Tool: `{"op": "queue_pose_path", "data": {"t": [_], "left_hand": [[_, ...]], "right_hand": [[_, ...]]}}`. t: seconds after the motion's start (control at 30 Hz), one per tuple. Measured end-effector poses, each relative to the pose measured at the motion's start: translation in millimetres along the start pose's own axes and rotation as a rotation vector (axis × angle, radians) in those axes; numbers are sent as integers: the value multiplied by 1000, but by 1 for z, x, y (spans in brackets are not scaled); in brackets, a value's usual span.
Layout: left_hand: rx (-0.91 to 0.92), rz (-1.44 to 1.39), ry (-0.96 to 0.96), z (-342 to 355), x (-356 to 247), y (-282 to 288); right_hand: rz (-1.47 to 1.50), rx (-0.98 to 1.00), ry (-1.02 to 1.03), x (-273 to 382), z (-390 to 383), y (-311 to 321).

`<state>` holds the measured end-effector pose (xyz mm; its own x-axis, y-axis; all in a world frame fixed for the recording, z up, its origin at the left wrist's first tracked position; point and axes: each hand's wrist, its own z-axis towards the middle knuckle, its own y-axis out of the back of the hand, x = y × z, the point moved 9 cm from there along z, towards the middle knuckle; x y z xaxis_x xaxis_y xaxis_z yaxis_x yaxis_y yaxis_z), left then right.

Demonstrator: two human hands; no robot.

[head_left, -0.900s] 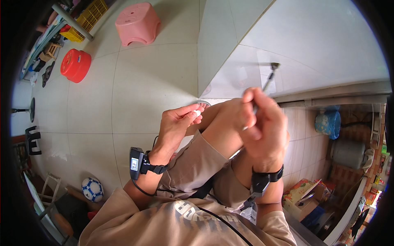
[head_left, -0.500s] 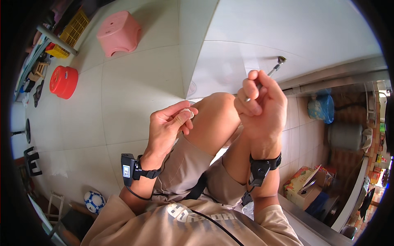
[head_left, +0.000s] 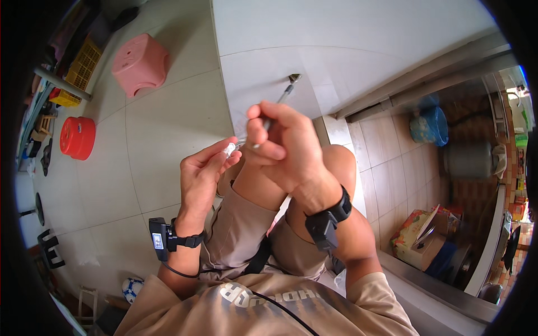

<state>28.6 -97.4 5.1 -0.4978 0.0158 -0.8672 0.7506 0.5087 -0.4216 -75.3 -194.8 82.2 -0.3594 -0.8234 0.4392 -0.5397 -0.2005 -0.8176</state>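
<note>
My left hand (head_left: pixel 204 173) pinches a small crumpled white piece (head_left: pixel 229 149) between thumb and fingertips, above my bare knee (head_left: pixel 342 162). To its right and higher up, my right hand (head_left: pixel 283 145) is closed on a thin silver rod (head_left: pixel 288 90), palm toward the camera. The rod slants up and away from me and ends in a small dark, brassy head in front of the white tiled surface (head_left: pixel 358 28); I cannot tell whether the head touches it. The rod's near tip pokes out between my fingers, close to the white piece.
A pink stool (head_left: pixel 140 61), a red stool (head_left: pixel 78 134) and a soccer ball (head_left: pixel 133 288) are on the left floor. A metal door track (head_left: pixel 414 78) runs at the right, beside a blue bucket (head_left: pixel 426 126), a grey gas cylinder (head_left: pixel 471 159) and boxes (head_left: pixel 417 241).
My right hand and the rod have swung left, closer to my left hand, which has shifted slightly left with the white piece. The view has turned, showing more of the metal track.
</note>
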Motion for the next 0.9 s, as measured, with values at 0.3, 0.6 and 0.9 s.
{"op": "queue_pose_path", "data": {"t": [0.3,0.6,0.9], "left_hand": [[-41,31,-40,0,-3,7],[-155,251,-189,8,-35,-8],[-52,808,-1140,27,-111,-85]], "right_hand": [[14,-30,-90,4,-3,4],[-85,-34,123,48,-18,7],[-106,50,128,17,-11,-10]]}}
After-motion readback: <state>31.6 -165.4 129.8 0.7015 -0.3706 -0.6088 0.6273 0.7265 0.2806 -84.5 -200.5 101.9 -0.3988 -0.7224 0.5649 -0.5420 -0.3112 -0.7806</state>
